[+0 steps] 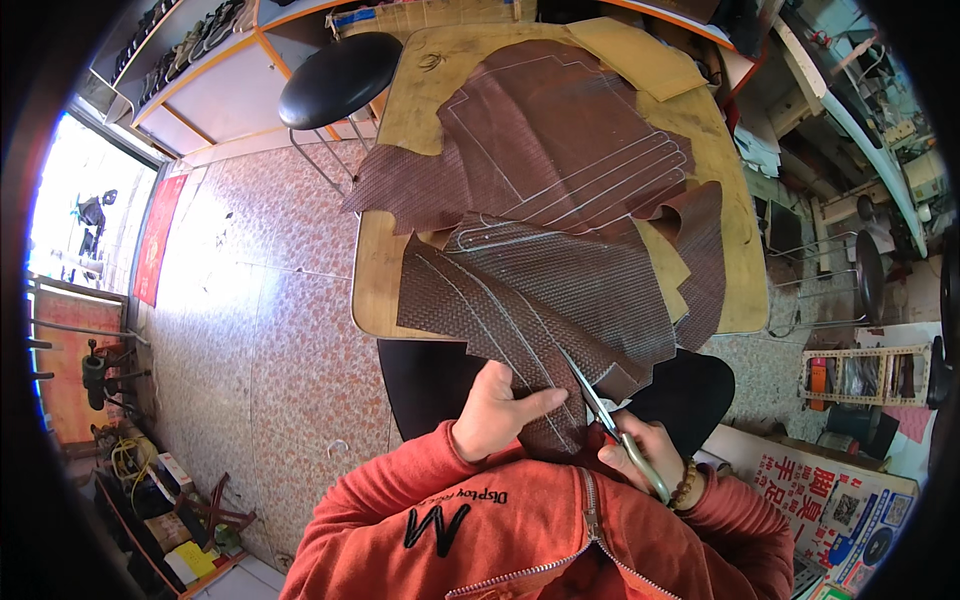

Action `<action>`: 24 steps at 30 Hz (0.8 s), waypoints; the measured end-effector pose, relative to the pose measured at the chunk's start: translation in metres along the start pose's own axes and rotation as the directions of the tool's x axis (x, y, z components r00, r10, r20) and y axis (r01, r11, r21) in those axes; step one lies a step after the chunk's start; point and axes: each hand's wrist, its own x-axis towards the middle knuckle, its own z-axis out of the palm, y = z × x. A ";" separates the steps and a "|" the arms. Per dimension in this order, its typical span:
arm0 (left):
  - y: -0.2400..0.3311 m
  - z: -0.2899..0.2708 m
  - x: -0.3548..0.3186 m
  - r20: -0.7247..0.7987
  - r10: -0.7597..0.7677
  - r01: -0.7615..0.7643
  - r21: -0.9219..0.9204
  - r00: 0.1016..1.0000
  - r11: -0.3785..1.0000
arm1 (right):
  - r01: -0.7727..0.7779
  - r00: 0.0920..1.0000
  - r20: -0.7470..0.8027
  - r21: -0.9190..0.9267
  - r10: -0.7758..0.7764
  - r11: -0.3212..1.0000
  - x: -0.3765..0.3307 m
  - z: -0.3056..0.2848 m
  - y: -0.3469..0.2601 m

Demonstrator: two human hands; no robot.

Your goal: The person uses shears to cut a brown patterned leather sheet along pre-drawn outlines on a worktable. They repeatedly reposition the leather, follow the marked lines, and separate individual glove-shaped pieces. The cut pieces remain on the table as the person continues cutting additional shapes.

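Observation:
A dark brown, woven-textured leather sheet (590,270) with pale drawn lines hangs over the near edge of the wooden table (378,290). My left hand (492,415) grips its hanging part, thumb on top and the other fingers mostly hidden beneath. In my right hand (650,450) is a pair of scissors (594,402) with pale green handles. Their blades point up and away, lying against the leather just right of my left thumb. Farther back on the table, a larger reddish-brown leather piece (540,125) lies spread out, also marked with pale outlines.
A yellow-tan sheet (640,55) lies at the table's far right corner. A round black stool (340,80) stands beyond the table's left side, with shelves of shoes (200,45) behind. A printed cardboard box (810,500) is close to my right elbow. Another stool (868,275) stands right.

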 end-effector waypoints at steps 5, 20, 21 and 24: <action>0.005 -0.018 0.000 -0.275 -0.063 -0.051 -0.387 0.960 0.921 | 0.017 0.999 0.035 -0.173 -0.011 0.985 0.005 0.002 0.006; 0.004 -0.023 -0.004 -0.148 0.004 -0.037 -0.224 0.989 0.974 | 0.169 0.984 0.081 -0.106 -0.161 0.980 0.025 0.007 -0.004; 0.003 -0.023 -0.005 -0.150 -0.004 -0.031 -0.224 0.989 0.974 | 0.145 0.986 0.092 -0.102 -0.136 0.984 0.026 0.007 -0.004; 0.002 -0.025 -0.005 -0.151 -0.011 -0.025 -0.229 0.988 0.973 | 0.092 0.991 0.104 -0.084 -0.083 0.992 0.026 0.007 -0.005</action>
